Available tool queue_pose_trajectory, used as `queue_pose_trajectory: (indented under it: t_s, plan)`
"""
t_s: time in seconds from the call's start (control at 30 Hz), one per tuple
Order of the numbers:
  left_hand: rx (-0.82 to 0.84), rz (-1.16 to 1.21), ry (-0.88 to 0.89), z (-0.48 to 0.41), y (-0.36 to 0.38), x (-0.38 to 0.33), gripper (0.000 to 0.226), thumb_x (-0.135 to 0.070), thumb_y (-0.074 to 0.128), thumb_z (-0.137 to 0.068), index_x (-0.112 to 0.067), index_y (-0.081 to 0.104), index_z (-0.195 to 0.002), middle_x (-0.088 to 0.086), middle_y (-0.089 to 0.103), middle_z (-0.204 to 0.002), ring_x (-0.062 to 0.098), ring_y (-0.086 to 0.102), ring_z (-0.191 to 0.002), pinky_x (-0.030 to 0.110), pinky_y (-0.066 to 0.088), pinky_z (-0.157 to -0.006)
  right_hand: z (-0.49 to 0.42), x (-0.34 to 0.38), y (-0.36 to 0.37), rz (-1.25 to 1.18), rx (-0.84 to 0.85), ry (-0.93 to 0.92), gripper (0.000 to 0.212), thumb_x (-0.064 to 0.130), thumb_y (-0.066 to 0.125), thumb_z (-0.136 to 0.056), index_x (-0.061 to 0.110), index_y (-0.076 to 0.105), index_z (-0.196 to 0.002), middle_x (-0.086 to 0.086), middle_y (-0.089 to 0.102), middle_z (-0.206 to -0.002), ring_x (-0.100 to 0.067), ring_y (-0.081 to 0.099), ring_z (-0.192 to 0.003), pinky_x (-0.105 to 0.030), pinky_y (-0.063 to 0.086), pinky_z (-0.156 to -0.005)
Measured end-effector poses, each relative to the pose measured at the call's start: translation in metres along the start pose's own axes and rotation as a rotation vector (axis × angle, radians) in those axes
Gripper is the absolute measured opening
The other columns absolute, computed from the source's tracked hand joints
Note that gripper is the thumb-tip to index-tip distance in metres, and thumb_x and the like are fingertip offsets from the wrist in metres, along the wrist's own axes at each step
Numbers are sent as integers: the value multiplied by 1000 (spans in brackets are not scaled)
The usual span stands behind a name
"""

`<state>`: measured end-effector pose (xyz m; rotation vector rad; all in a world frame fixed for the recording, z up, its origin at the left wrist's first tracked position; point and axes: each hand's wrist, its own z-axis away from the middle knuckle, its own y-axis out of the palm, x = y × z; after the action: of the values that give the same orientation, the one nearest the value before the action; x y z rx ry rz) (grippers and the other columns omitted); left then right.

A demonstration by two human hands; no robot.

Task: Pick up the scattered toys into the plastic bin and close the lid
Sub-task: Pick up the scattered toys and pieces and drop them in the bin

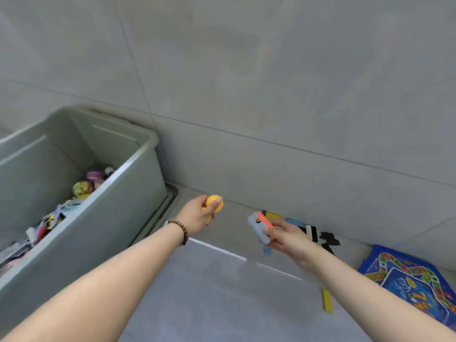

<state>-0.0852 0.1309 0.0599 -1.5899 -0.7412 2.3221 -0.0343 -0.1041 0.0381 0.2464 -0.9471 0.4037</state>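
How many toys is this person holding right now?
2: a yellow ball in the left hand, and a grey-and-orange toy in the right hand. Something smaller may be hidden in either grip.

Grey tiled wall (271,70), dark grout lines, meets grey floor (222,304) at the back. Thin white strip (217,248) runs diagonally across floor, with a gap. Brown bead bracelet (181,228) centre-left.

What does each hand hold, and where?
The left hand grips a round orange-yellow plastic toy around its side. The right hand holds a grey-and-orange plastic toy by its lower end.
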Motion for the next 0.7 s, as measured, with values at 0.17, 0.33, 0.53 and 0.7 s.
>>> queue_pose_trajectory:
  t_s: [0.17, 0.33, 0.53, 0.7]
  plan:
    - [-298, 27, -55, 54, -143, 17, 50, -54, 38, -93, -10, 53, -76, 9, 59, -73, 21, 52, -54, 31, 47, -53, 23, 89, 125, 83, 173, -61, 12, 17, 57, -92, 10, 59, -102, -9, 63, -94, -18, 64, -72, -19, 53, -59]
    - [-553, 154, -268, 112, -229, 86, 48, -50, 25, -98, -11, 53, -91, 8, 57, -82, 20, 51, -62, 24, 43, -52, 32, 122, 260, 166, 304, -131, 26, 22, 60, -90, 9, 59, -113, -7, 63, -98, -14, 61, -74, -14, 52, -57]
    - [-591, 292, -372, 128, -269, 149, 41, -44, 26, -99, -12, 49, -88, 10, 47, -94, 24, 50, -83, 33, 46, -71, 3, 112, 371, 263, 312, -133, 44, 8, 60, -89, 4, 47, -132, -14, 57, -120, -20, 63, -83, -26, 57, -72]
    - [-594, 146, -395, 136, -274, 170, 46, -39, 23, -101, -19, 20, -60, 1, 21, -59, 17, 23, -53, 32, 14, -54, -7, 108, 384, 376, 251, -189, 42, 12, 57, -90, 14, 50, -131, -6, 48, -135, -14, 62, -86, -32, 52, -92]
